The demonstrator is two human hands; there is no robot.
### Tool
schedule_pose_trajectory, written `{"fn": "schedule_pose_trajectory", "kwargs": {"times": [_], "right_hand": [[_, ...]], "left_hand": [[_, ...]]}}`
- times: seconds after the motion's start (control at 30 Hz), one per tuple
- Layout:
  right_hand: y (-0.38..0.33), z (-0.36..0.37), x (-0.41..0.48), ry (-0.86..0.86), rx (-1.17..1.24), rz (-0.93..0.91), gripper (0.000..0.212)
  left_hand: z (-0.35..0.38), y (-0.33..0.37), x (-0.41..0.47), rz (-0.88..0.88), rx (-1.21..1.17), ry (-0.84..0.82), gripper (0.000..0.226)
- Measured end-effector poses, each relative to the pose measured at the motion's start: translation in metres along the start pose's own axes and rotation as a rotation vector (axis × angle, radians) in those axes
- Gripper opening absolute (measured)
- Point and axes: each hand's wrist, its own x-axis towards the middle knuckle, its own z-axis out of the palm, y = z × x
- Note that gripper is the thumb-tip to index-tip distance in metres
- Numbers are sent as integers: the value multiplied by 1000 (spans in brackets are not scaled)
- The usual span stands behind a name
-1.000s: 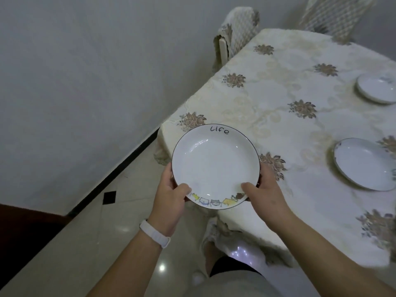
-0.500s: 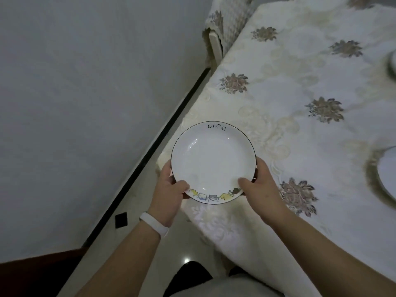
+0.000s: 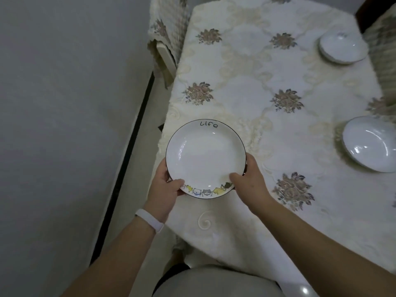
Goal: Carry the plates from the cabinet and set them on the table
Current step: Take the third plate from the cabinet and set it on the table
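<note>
A white plate (image 3: 204, 155) with a dark rim, the word "Life" and small cartoon figures is held level over the near left corner of the table (image 3: 252, 116). My left hand (image 3: 165, 185) grips its near left rim, thumb on top. My right hand (image 3: 249, 181) grips its near right rim the same way. Whether the plate touches the cloth I cannot tell. Two more white plates lie on the table: one (image 3: 370, 144) at the right edge, one (image 3: 341, 48) at the far right.
A cream tablecloth with brown flower patterns covers the table. A covered chair (image 3: 167, 33) stands at the far left side, another (image 3: 383, 39) at the far right. A grey wall with a dark skirting runs along the left, leaving a narrow strip of floor.
I have stepped closer and the view has swung over the table. The plate has moved from beside the table's corner to above it. Both hands keep the same grip.
</note>
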Motion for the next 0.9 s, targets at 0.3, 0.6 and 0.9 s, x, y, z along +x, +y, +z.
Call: {"fn": "schedule_pose_trajectory", "kwargs": {"times": [0.3, 0.6, 0.9], "right_hand": [[-11, 39, 23, 231, 62, 84, 64], [2, 41, 94, 262, 56, 117, 66], [15, 44, 148, 266, -40, 100, 61]], "left_hand": [[-26, 24, 90, -9, 151, -195, 74], [-10, 7, 174, -57, 284, -220, 63], [-6, 0, 227, -64, 442, -196, 57]]}}
